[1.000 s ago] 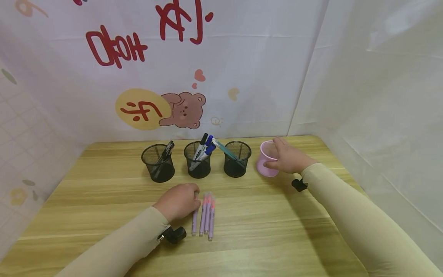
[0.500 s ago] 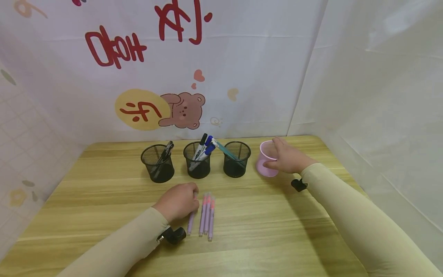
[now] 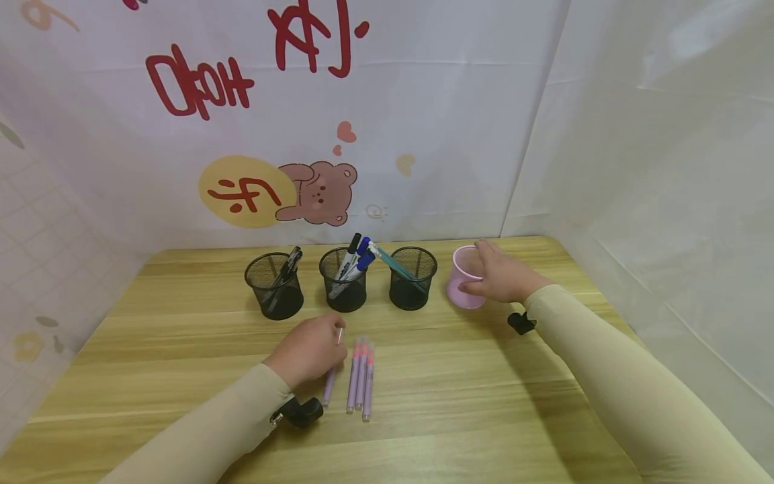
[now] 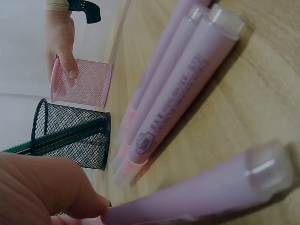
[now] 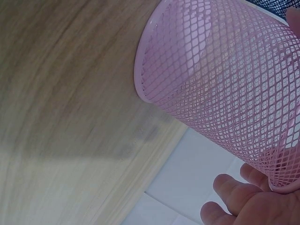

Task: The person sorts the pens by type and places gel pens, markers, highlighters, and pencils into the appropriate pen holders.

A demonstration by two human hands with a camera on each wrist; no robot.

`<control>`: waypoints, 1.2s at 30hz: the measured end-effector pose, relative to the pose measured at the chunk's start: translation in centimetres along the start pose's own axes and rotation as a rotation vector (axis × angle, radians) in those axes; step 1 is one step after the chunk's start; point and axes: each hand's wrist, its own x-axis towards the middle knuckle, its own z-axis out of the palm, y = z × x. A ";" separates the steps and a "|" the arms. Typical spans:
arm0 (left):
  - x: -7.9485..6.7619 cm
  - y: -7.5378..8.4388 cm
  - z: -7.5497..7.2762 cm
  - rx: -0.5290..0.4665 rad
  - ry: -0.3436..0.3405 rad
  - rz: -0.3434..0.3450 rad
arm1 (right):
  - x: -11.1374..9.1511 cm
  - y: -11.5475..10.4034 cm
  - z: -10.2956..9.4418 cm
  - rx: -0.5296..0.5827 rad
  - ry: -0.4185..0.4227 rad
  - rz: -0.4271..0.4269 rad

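My left hand (image 3: 310, 348) pinches a purple highlighter (image 4: 201, 194) between thumb and fingers, low over the wooden table; its cap end is mostly hidden by the fingers in the head view. Just right of it, three similar purple highlighters (image 3: 361, 376) with pink bands lie side by side. At the back right, my right hand (image 3: 504, 275) holds a pink mesh pen cup (image 3: 464, 290) near its rim. The cup (image 5: 225, 75) stands upright on the table, thumb on one side and fingers on the other in the right wrist view. No pens show inside it.
Left of the pink cup stand three black mesh cups in a row: one with a teal pen (image 3: 390, 261), a middle one with several white markers (image 3: 347, 265), and a left one with black pens (image 3: 289, 267). A printed curtain (image 3: 423, 101) hangs behind the table.
My left hand has drawn one highlighter slightly left, away from the other three, and its tail has swung left. The right hand stays on the pink cup.
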 end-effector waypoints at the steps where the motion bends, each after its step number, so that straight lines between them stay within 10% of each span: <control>1: -0.1 0.0 -0.1 -0.015 0.005 0.000 | 0.0 0.0 0.0 -0.001 0.001 -0.002; 15: -0.1 0.1 -1.1 -0.211 0.079 0.025 | 0.2 0.3 0.2 -0.012 0.000 0.002; 36: 0.1 1.9 -2.4 -0.477 0.357 0.248 | 0.2 0.2 0.1 -0.020 -0.005 0.001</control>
